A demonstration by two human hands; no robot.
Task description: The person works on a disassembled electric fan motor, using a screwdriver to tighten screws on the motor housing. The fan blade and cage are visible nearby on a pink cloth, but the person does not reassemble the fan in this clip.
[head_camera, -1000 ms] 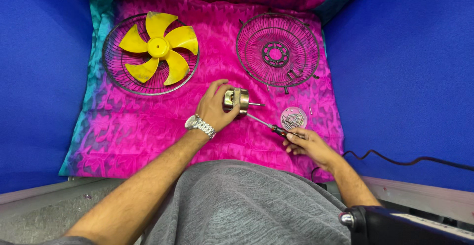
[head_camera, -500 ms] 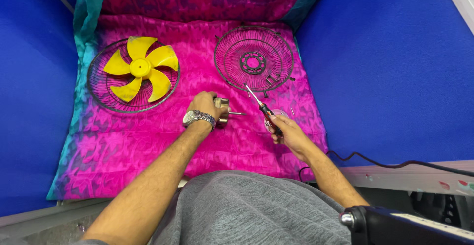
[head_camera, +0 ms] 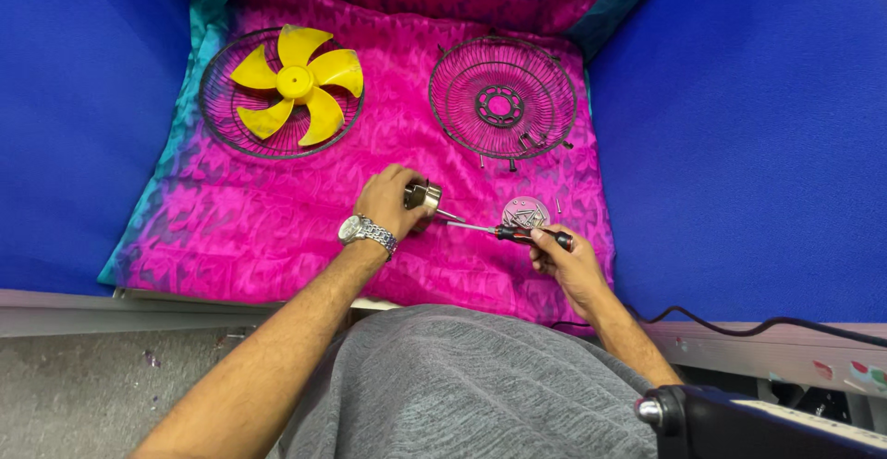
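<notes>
Pink cloth [head_camera: 277, 237]: fan blade [head_camera: 296, 85], wire guard [head_camera: 504, 98], screws dish [head_camera: 525, 213].

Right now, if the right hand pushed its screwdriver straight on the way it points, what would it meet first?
Probably the small metal motor gripped by the left hand: the screwdriver in the right hand points left, its tip almost there.

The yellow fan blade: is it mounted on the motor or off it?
Off. The yellow fan blade lies flat inside a wire grille on the pink cloth, apart from the small motor that the left hand grips.
</notes>
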